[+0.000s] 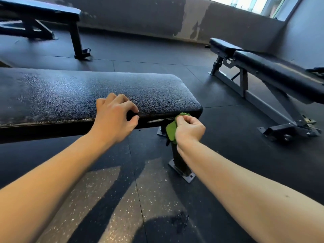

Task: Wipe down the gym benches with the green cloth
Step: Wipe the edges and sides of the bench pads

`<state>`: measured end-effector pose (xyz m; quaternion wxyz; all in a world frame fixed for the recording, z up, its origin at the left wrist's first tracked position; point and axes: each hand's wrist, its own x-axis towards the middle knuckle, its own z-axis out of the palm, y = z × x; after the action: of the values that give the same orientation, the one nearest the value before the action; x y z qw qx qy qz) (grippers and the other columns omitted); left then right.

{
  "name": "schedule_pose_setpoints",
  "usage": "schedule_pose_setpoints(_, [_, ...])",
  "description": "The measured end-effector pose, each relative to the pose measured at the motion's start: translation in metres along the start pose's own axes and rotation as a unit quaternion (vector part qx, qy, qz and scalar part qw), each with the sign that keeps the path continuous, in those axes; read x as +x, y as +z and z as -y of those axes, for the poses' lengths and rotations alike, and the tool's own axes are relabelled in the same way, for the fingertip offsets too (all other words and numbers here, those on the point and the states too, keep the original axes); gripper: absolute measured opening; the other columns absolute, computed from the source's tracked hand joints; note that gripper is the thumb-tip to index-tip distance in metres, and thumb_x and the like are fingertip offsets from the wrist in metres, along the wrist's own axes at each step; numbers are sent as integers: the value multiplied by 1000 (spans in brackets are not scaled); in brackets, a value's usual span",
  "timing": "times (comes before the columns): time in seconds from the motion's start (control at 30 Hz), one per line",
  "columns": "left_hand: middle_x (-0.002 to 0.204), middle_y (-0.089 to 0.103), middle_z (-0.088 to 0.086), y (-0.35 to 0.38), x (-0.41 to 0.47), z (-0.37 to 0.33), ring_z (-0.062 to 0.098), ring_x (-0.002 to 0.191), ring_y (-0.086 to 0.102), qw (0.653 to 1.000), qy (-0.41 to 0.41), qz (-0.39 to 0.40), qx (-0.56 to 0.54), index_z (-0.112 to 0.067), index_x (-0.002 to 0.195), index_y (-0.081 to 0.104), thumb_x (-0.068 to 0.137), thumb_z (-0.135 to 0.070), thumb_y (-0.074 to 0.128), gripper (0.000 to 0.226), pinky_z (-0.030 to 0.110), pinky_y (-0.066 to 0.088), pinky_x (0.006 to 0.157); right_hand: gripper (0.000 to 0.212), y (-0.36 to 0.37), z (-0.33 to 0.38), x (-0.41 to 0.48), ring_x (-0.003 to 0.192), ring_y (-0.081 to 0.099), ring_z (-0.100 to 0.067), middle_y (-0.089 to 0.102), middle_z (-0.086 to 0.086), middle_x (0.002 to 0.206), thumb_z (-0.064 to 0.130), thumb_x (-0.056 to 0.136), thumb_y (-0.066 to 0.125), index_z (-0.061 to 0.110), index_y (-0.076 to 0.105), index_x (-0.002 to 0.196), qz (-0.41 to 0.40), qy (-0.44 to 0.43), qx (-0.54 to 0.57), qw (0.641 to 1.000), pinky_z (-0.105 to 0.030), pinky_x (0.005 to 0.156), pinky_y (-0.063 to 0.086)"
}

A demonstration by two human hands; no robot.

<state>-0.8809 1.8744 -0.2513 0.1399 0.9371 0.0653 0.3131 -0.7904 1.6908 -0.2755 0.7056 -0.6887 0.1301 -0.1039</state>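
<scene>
Where light falls, floor (122, 199): black speckled rubber tiles; sunlit bands near the camera, shaded farther off.
Wall (140, 18): dark grey across the far side, with a big patch of peeled pale paint.
Window (254, 4): far right, top corner, blown-out bright.
Far-left bench (40, 11): flat, black pad and black frame, well apart from the hands.
Right bench (273, 71): adjustable type, two black pads on a grey steel frame, standing along the right wall.
Near bench (87, 92): flat black textured pad running left to right across the middle; surface looks scuffed, and the near edge is worn.
Post (180, 160): black upright under the near bench's right end, on a grey base plate (185, 176) flat on the floor.
Left hand (115, 116): arm comes in from near left; fingers curled, tips on the pad top at the near edge, thumb on the side face, clasping that edge.
Right hand (190, 128): arm comes in from near right; fingers and thumb closed tight on the bunched cloth, knuckles up.
Green cloth (171, 130): wadded in the right hand, its top against the pad's near side face by the right corner; the rest hangs left of the hand, above the post.
</scene>
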Motion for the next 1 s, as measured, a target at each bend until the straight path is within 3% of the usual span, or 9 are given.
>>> schedule_pose_setpoints(0.13, [107,64,-6,1,-1,-2,24,109,50,1000,0,-5,7,-27,97,73,86,-37,73,14,39,23,93,14,14,-14,-31,61,60,-8,68,4,66,12,83,80,17,74,72,110,-20,-21,994,-28,63,55])
schedule_pose_setpoints(0.2, [108,64,-6,2,-2,-1,24,109,50,1000,-1,-10,4,-27,97,74,86,-37,74,14,38,23,93,13,10,-12,-28,59,58,-7,67,4,64,11,81,81,15,74,71,124,-23,-30,992,-26,59,53])
schedule_pose_setpoints(0.3, [108,64,-7,1,-2,1,24,110,50,1000,-4,-10,-1,-27,97,74,86,-37,74,14,36,21,93,12,-11,-1,4,57,57,-8,64,6,61,9,81,80,14,74,72,37,-13,-35,999,-24,59,52])
schedule_pose_setpoints(0.37, [109,64,-7,-1,-2,1,23,111,50,1000,-1,-4,-2,-28,97,74,86,-37,73,14,36,20,93,12,-21,5,20,61,62,-14,66,5,63,10,83,78,16,72,74,-17,16,-2,1000,-31,65,60])
schedule_pose_setpoints(0.43, [110,64,-7,-2,-2,3,22,112,50,1000,0,-3,-1,-29,97,74,86,-38,73,15,38,21,95,13,-13,7,12,64,61,-15,65,4,65,12,86,77,17,70,76,-25,25,6,999,-28,66,57])
schedule_pose_setpoints(0.6, [107,65,-5,0,-2,2,25,109,51,1000,2,-8,6,-27,95,74,85,-36,74,13,40,23,92,7,24,-5,-52,47,51,2,61,6,60,7,85,76,8,74,79,101,17,-4,995,-16,50,44])
schedule_pose_setpoints(0.7, [104,65,-4,1,-3,4,27,106,52,1000,9,-16,5,-26,94,75,84,-36,74,14,39,24,89,4,29,-7,-60,49,52,1,64,3,62,7,84,78,4,76,82,157,18,-10,987,-17,50,46])
schedule_pose_setpoints(1.0, [107,65,-5,-11,-7,15,25,110,51,1000,-1,-6,4,-28,94,75,83,-36,77,13,37,22,91,16,-6,6,-4,60,60,-13,65,3,64,9,83,77,17,70,71,-6,5,-21,1000,-24,58,56])
